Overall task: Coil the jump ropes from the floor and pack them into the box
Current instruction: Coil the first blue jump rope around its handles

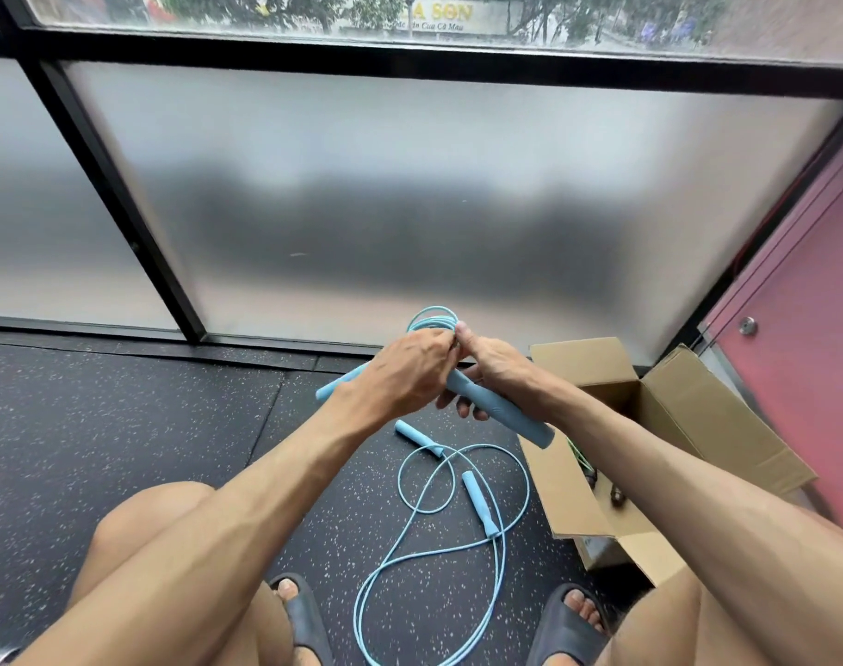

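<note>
Both hands hold a light blue jump rope up in front of me. Its cord is wound into a small coil that sticks out above my fingers. My left hand pinches the cord at the coil, and one handle pokes out to the left beneath it. My right hand grips the other handle, which slants down to the right. A second light blue jump rope lies loose on the floor between my feet, uncoiled, with both handles showing. The open cardboard box stands at the right.
Dark speckled rubber floor all around. A frosted glass wall with black frames rises just ahead, and a pink wall stands behind the box. Dark and green items lie inside the box. My knees and slippered feet flank the loose rope.
</note>
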The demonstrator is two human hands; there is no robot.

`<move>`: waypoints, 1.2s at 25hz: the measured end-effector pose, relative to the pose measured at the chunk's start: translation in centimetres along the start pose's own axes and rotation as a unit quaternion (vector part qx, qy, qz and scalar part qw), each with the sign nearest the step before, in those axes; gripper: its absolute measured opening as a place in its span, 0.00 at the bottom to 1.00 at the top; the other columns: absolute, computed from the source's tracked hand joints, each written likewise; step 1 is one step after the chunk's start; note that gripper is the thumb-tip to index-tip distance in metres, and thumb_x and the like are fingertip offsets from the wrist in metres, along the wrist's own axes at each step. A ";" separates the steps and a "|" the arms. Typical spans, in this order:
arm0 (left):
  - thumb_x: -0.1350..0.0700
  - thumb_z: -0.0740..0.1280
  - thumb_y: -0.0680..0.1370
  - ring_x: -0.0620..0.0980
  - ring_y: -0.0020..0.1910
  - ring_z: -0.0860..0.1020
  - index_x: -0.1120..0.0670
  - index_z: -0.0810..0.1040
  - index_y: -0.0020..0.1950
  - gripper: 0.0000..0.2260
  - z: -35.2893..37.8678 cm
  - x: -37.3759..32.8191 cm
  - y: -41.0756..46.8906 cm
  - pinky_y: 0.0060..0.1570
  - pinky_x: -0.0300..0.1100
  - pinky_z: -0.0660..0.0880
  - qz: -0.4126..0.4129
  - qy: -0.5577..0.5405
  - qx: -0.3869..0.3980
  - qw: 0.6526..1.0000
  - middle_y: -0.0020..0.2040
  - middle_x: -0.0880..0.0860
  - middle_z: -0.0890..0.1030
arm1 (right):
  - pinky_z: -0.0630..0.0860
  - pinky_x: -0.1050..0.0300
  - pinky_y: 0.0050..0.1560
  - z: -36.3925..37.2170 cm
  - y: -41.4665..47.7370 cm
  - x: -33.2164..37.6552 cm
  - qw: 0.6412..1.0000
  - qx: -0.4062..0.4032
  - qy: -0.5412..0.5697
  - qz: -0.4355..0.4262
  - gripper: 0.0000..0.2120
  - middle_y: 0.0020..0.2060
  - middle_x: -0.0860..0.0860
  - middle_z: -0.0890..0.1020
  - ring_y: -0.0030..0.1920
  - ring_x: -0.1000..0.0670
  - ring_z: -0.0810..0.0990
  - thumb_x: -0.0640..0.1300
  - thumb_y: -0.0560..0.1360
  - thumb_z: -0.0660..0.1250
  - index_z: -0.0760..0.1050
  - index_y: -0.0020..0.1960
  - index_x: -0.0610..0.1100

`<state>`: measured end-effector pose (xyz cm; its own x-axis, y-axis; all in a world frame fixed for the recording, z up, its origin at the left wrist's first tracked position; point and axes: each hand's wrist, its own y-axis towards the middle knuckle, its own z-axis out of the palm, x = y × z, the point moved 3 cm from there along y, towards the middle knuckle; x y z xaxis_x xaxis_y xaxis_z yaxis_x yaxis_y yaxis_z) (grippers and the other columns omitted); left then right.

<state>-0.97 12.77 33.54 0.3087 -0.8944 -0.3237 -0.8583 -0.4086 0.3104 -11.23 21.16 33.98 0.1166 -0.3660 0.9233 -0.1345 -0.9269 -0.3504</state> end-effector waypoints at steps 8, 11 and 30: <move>0.54 0.65 0.81 0.53 0.39 0.78 0.57 0.78 0.46 0.08 2.9 -2.3 0.6 0.43 0.44 0.73 0.078 -0.061 -0.031 0.995 0.42 0.55 0.81 | 0.73 0.57 0.26 -3.1 -2.3 -2.4 0.999 -0.031 -0.035 0.011 0.20 0.41 0.33 0.84 0.28 0.43 0.78 0.54 0.85 0.48 0.70 0.48 0.41; 0.55 0.71 0.77 0.48 0.41 0.80 0.56 0.80 0.48 0.05 3.0 -3.4 0.7 0.44 0.38 0.75 0.053 -0.130 -0.093 0.986 0.45 0.51 0.84 | 0.72 0.57 0.28 -4.5 -3.8 -2.7 0.998 -0.055 -0.022 0.008 0.17 0.43 0.31 0.83 0.29 0.43 0.78 0.53 0.85 0.48 0.67 0.46 0.44; 0.57 0.65 0.81 0.42 0.20 0.74 0.59 0.82 0.49 0.08 27.6 -12.2 15.1 0.25 0.36 0.69 -0.295 -0.454 0.162 0.825 0.29 0.51 0.78 | 0.70 0.62 0.20 -20.7 -5.6 -24.2 0.892 -0.318 0.249 0.202 0.21 0.42 0.33 0.81 0.23 0.45 0.76 0.49 0.84 0.49 0.70 0.64 0.34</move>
<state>-29.03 22.54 17.50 0.4036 0.0064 -0.9149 -0.7785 -0.5229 -0.3471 -33.66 36.89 16.86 -0.4989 -0.4301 0.7524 -0.6156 -0.4352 -0.6570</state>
